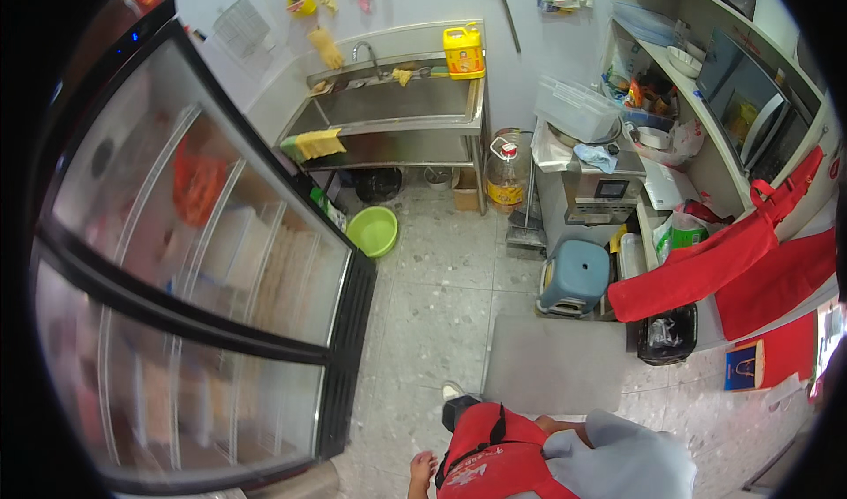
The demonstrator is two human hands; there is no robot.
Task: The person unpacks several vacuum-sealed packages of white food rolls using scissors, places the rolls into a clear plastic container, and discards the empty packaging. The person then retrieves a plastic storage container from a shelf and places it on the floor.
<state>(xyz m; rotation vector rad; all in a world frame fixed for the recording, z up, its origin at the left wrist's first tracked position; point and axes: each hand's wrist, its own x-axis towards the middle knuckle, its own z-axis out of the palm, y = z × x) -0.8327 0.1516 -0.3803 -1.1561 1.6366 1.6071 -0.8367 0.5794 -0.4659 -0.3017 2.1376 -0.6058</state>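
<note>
My left hand [424, 464] hangs at the lower edge, beside the red apron [486, 449] on my body. Its fingers are apart and loosely bent, with nothing seen in them. My right hand [546, 425] lies against the apron's far edge, below a loose light grey sleeve [619, 456]; its fingers are mostly hidden. A black strap crosses the apron. One light shoe [452, 390] shows on the tiled floor, beside a grey floor mat [559, 363].
A glass-door refrigerator [334, 340] stands left. Ahead are a steel sink [397, 128], a green basin [372, 231] and an oil bottle [505, 175]. At right are a blue stool [581, 271], a lined bin [668, 337], shelves and hanging red aprons [701, 261].
</note>
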